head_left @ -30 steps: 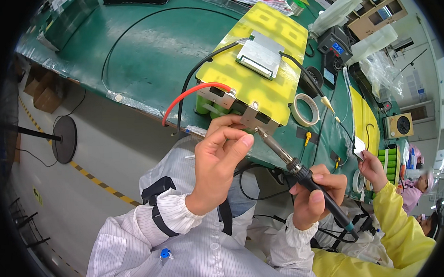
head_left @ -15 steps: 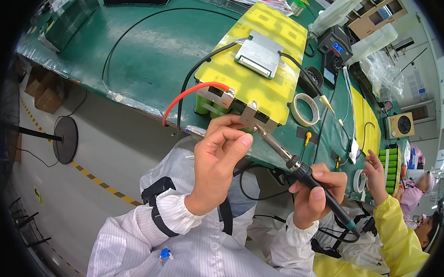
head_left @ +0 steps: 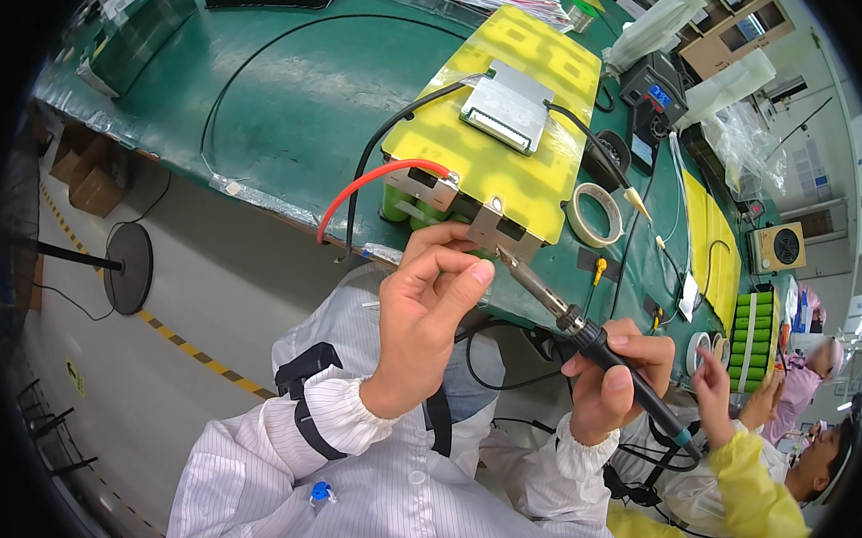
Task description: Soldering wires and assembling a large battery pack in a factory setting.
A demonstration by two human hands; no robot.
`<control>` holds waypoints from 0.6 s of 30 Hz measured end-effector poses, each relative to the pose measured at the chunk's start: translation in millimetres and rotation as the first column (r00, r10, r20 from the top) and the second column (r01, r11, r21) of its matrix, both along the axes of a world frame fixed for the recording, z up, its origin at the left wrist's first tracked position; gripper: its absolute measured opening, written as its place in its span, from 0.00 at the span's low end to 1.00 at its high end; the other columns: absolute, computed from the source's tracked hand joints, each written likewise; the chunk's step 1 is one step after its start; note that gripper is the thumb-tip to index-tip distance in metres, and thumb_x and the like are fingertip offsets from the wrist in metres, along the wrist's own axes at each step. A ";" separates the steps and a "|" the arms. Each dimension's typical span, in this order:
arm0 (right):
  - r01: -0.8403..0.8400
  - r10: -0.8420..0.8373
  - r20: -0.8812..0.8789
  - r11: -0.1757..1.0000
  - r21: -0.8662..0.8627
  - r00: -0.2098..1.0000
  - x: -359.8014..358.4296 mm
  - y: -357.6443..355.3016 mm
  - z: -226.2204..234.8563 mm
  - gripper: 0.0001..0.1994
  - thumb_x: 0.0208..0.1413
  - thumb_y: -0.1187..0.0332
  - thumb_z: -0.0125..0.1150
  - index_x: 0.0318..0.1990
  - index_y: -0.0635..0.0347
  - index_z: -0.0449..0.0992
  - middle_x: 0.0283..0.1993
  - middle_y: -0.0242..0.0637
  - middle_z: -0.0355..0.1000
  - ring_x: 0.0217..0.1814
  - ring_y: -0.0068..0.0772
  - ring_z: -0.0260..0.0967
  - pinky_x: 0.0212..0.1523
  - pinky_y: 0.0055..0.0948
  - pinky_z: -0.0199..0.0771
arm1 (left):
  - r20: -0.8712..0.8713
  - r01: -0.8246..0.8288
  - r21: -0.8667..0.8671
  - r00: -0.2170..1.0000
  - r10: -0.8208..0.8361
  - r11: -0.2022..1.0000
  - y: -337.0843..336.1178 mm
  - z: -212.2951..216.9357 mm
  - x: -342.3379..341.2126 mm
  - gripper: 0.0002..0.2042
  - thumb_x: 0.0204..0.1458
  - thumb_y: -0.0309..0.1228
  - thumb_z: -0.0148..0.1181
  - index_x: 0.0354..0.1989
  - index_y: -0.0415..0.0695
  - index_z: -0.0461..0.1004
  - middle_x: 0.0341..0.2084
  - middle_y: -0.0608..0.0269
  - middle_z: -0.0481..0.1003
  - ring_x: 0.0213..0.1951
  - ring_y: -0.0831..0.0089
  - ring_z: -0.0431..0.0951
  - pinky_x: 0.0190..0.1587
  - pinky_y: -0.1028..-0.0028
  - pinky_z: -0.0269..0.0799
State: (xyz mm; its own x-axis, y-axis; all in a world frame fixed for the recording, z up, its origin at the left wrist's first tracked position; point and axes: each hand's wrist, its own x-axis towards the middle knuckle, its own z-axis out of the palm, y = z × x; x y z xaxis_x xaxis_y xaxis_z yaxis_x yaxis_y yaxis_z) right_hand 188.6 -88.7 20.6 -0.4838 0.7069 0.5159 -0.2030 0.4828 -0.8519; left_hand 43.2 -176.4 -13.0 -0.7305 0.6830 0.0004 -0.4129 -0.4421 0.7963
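A yellow-topped battery pack (head_left: 444,124) with green cells beneath lies at the table's front edge. A silver circuit module (head_left: 506,109) sits on top, and a red wire (head_left: 374,177) ends at a metal tab on the near side. My right hand (head_left: 620,366) is closed round a soldering iron (head_left: 598,343), its tip at the lower part of the near nickel plate (head_left: 495,231). Just left of the tip, my left hand (head_left: 431,303) pinches thumb to fingers. Whatever is between them is too small to make out; some fingers reach behind, against the pack.
Right of the pack lie a tape roll (head_left: 594,214) and a yellow-tipped lead (head_left: 599,269). Farther back stands a soldering station (head_left: 656,91). A co-worker's hand (head_left: 714,396) and yellow sleeve (head_left: 756,486) are at the right, near another green-celled pack (head_left: 752,342).
The co-worker's raised hand at the right has come down and a second hand shows by the other pack. My hands and the soldering iron have barely moved.
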 end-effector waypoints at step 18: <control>-0.014 0.015 -0.009 1.000 0.021 1.000 -1.1 1.5 -0.8 0.16 0.51 0.57 0.55 0.35 0.63 0.63 0.20 0.44 0.65 0.14 0.28 0.65 0.16 0.20 0.60 | -0.001 -0.031 -0.026 1.000 0.031 0.999 2.4 0.4 3.1 0.04 0.49 0.26 0.54 0.28 0.38 0.73 0.46 0.61 0.64 0.47 0.76 0.65 0.54 0.72 0.54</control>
State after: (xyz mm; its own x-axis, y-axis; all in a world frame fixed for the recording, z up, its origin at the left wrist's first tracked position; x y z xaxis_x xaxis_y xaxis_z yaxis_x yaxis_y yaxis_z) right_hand 187.4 -87.3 19.8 -0.4889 0.6891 0.5349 -0.2180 0.4972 -0.8398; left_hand 46.4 -174.0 -12.6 -0.7513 0.6598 -0.0161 -0.3985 -0.4341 0.8080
